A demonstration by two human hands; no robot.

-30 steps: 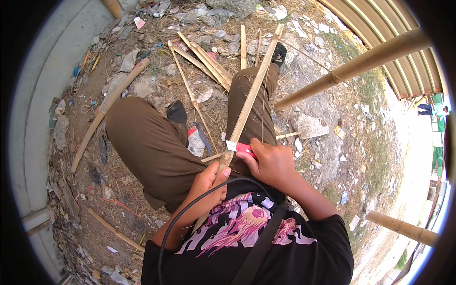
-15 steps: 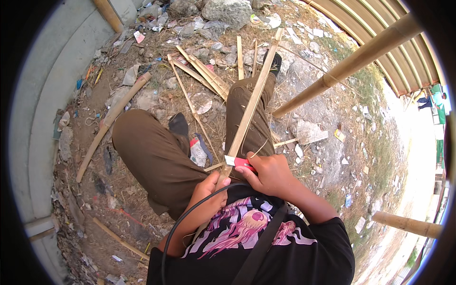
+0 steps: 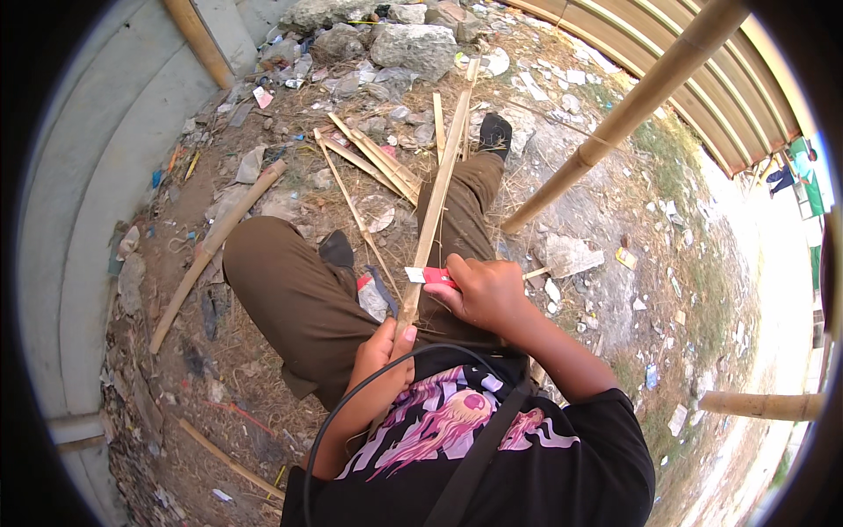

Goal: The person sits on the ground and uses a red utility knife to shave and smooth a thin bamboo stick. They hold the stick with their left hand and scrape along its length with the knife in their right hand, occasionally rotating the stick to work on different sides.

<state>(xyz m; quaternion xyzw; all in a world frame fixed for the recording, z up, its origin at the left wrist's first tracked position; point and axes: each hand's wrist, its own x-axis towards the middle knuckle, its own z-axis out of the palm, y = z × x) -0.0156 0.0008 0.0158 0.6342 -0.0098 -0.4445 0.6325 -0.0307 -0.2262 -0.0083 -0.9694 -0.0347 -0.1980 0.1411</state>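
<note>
Pinching the near part of a long split bamboo strip (image 3: 432,215) between thumb and fingers, my left hand (image 3: 384,356) sits low in front of my black printed T-shirt (image 3: 571,474); I cannot see where the strip's near end stops behind it. From there the strip slants up and away along my right leg, its far end beyond the black shoe (image 3: 496,133). My right hand (image 3: 487,294) is closed around a red box cutter (image 3: 436,277), the thumb pressed along its near side, and the pale blade (image 3: 413,275) lies across the strip a little above my left hand. Whether its edge bites into the bamboo is too small to tell. My brown trousers (image 3: 290,299) spread to both sides, the left knee bent outward. Past my legs, a bundle of split bamboo pieces (image 3: 382,162) lies on the littered ground, a thinner bamboo sliver (image 3: 351,198) near it. A bamboo pole (image 3: 217,237) lies to my left, by the grey wall (image 3: 97,220); a thicker bamboo post (image 3: 606,145) slants on my right, and pale rocks (image 3: 414,51) sit farthest ahead.
</note>
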